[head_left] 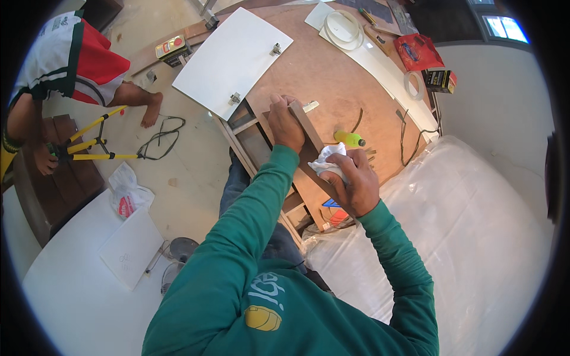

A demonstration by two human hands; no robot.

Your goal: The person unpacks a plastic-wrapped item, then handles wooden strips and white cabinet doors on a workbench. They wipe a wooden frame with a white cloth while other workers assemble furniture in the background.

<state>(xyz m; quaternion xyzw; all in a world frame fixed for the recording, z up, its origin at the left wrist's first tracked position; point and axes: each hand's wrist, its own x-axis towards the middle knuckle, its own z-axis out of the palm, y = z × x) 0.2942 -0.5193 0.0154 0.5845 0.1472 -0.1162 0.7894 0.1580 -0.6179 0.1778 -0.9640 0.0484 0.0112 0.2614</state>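
My left hand (285, 124) is closed around the upper end of a narrow dark brown board (308, 135), which slants across the edge of a wooden work surface (309, 71). In my right hand (358, 183) is a crumpled white cloth (328, 159), pinched between thumb and fingers and resting against the board lower down. The board's lower end is partly hidden by my right hand and wrist. Just beyond the cloth lies a yellow-green bottle (349, 139) on its side.
A white door panel with hinges (231, 62) lies at the far left of the surface. Tape rolls (343, 29), a red packet (418, 52) and a can (440, 81) sit far right. Plastic sheeting (439, 219) covers something at right. Another person (98, 65) stands left, near a yellow-legged stand (98, 142).
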